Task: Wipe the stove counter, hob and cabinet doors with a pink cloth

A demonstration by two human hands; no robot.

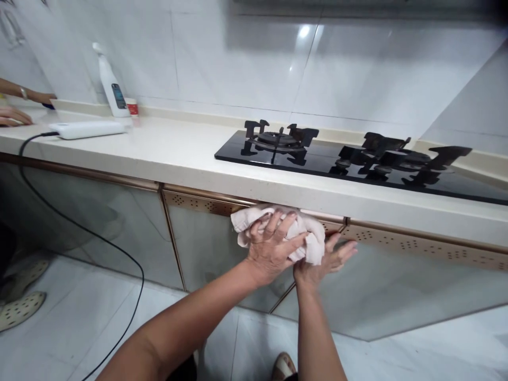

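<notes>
A pale pink cloth (316, 247) is bunched against the upper edge of the cabinet front, just under the countertop lip. My left hand (272, 246) presses it there, its fingers bent over the folds. Beside it on the right, my right hand (331, 259) has its fingers apart, the tips at the copper-coloured perforated strip (413, 244) along the cabinet top; part of this hand is hidden behind the cloth. Below both hands are the grey-green glassy cabinet doors (214, 259).
Above on the white countertop (170, 143) sits a black gas hob (317, 159). Further left are a white spray bottle (113, 87), a red-and-white tub (132, 107) and a white device (89, 129) with a black cable (99, 236) hanging to the floor. Another person's hand (15, 115) rests at far left.
</notes>
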